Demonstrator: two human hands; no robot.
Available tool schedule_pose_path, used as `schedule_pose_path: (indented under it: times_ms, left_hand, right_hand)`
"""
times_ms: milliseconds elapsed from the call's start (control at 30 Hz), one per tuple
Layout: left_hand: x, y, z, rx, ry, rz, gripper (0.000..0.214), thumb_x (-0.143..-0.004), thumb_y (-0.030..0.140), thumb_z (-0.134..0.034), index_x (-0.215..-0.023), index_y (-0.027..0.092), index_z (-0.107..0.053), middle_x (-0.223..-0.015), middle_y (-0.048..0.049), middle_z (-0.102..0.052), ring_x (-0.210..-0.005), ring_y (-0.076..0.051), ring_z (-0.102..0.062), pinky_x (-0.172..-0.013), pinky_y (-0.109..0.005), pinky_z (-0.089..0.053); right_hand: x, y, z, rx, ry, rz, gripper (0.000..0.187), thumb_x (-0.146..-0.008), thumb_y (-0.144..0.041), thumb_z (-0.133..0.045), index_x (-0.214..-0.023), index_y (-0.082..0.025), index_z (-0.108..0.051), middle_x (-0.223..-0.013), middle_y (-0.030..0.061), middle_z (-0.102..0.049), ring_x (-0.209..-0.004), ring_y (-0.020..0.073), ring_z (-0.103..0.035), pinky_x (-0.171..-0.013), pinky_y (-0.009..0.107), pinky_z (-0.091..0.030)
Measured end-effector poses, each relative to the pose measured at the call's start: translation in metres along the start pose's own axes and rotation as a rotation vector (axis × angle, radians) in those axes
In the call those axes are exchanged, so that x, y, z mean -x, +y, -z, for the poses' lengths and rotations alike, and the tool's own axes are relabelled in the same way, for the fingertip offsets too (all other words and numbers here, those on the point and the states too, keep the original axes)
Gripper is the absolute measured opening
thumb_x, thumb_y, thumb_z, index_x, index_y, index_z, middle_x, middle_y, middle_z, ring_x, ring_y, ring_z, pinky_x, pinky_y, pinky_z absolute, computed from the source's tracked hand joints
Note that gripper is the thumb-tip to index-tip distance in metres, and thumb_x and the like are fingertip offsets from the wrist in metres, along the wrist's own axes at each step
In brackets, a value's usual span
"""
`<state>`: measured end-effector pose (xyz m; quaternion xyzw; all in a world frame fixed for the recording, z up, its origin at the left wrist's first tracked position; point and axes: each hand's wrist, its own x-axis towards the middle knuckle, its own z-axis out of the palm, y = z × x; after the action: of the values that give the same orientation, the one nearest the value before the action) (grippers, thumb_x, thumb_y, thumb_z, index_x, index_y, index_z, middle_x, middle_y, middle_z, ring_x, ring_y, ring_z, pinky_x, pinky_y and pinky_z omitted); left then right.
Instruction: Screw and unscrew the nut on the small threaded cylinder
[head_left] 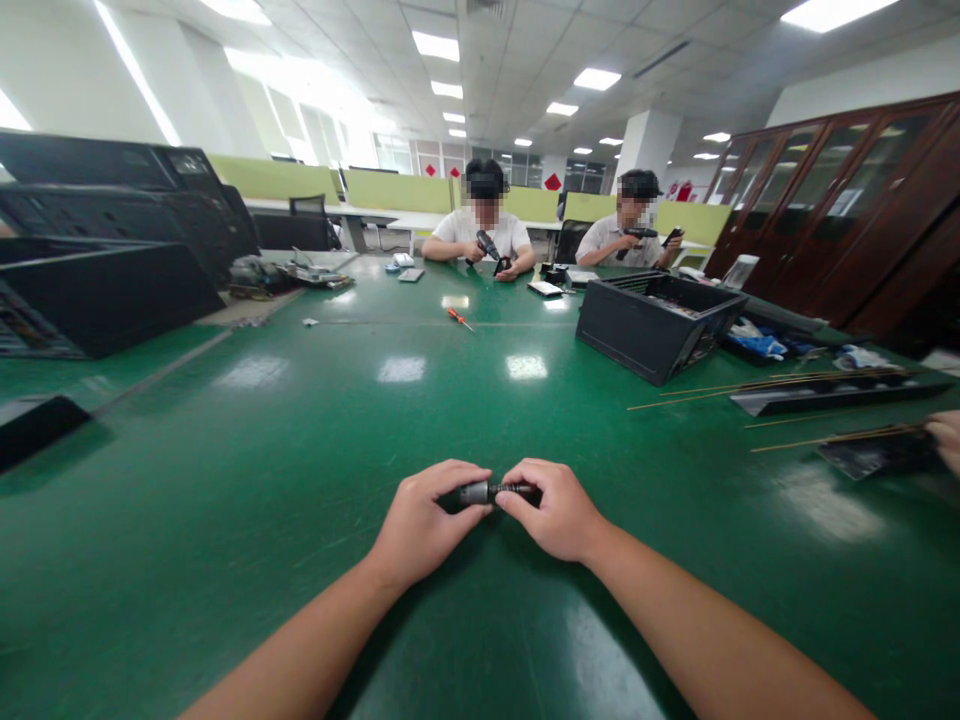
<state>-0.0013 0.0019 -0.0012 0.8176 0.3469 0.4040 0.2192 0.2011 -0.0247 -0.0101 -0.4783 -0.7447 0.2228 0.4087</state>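
A small dark cylindrical part (474,493) lies crosswise between my two hands, low over the green table (300,560). It has a smooth grey barrel at the left and a narrower, ribbed section at the right; its exact kind I cannot make out. My left hand (420,525) grips the barrel end between thumb and fingers. The thumb and forefinger of my right hand (559,515) close around the ribbed end. My fingers cover both tips of the part.
An orange-handled screwdriver (456,315) lies farther back. A black computer case (637,325) stands at right, near thin rods (697,398) and metal strips. More cases (112,300) fill the left. Two people (484,235) opposite hold power drills; another person's hand (946,435) shows at right.
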Motion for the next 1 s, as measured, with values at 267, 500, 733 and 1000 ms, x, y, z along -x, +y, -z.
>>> schedule_pose_path:
  times_ms: [267,500,733,1000]
  left_hand:
    - [-0.0007,0.0011,0.0010,-0.012,0.007,-0.003,0.022,-0.077,0.019,-0.074,-0.099,0.022,-0.073,-0.097,-0.0043,-0.073,-0.089,-0.019,-0.069,-0.083,-0.029,-0.055]
    - [0.0000,-0.0010,0.0013,-0.013,0.015,-0.008,0.021,-0.078,0.023,-0.074,-0.098,0.022,-0.073,-0.097,-0.0047,-0.073,-0.089,-0.019,-0.069,-0.083,-0.030,-0.055]
    - [-0.0002,-0.0004,0.0024,-0.016,0.037,-0.009,0.021,-0.079,0.021,-0.072,-0.100,0.022,-0.072,-0.097,-0.0048,-0.073,-0.090,-0.019,-0.068,-0.083,-0.030,-0.056]
    - [0.0014,-0.0032,0.0023,-0.003,0.041,0.011,0.023,-0.078,0.020,-0.073,-0.101,0.022,-0.072,-0.099,-0.0050,-0.072,-0.092,-0.019,-0.068,-0.085,-0.031,-0.055]
  right_hand:
    - [-0.0003,-0.0004,0.0008,0.000,0.003,-0.005,0.006,-0.084,-0.025,-0.068,-0.081,-0.019,-0.069,-0.076,0.0004,-0.066,-0.071,0.0148,-0.060,-0.066,0.027,-0.041]
    - [0.0000,-0.0015,0.0005,-0.006,0.008,-0.013,0.006,-0.084,-0.024,-0.067,-0.081,-0.019,-0.069,-0.074,0.0002,-0.065,-0.070,0.0146,-0.058,-0.065,0.026,-0.040]
    - [-0.0007,0.0002,-0.0001,-0.018,0.003,-0.025,0.009,-0.086,-0.026,-0.065,-0.083,-0.019,-0.070,-0.074,-0.0001,-0.064,-0.070,0.0141,-0.057,-0.064,0.026,-0.039]
    - [-0.0006,0.0012,-0.0009,-0.032,0.008,-0.031,0.009,-0.086,-0.026,-0.064,-0.082,-0.019,-0.069,-0.073,-0.0001,-0.063,-0.068,0.0139,-0.056,-0.063,0.025,-0.039]
